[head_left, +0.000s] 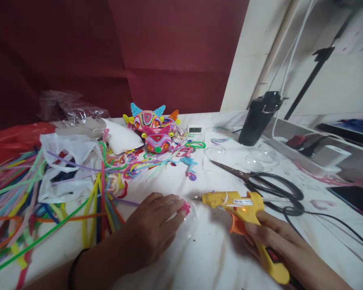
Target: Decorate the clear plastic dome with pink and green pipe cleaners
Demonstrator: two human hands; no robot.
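Item 1, the relation: from my remote seat I log a clear plastic dome (191,221) lying directly left of the glue gun (245,207), just beyond its metal nozzle (197,197). The gun's barrel runs sideways, tip toward the dome; the tip sits beside the rim, seemingly apart, though I cannot confirm the gap.

Item 2, left grip (159,217): a bare hand and the nearer to the dome, fingers closed over its left side. A pink fuzzy piece (184,207) shows by the fingertips.

Item 3, right grip (278,239): clamped round the gun's yellow handle; whether the orange trigger (236,224) is squeezed, I cannot tell. Indicator lit.

Item 4, surface: white marbled desk (207,266). On it I count large black-handled scissors (230,170) behind the gun, a dark flask (257,123), a small digital clock (195,129), a horned, many-coloured figure (151,127) and, at left, loose fuzzy stems (16,193) around a white plastic bag (69,163).

Item 5, room: dark red backdrop (175,52), pale wall (260,52) at right.
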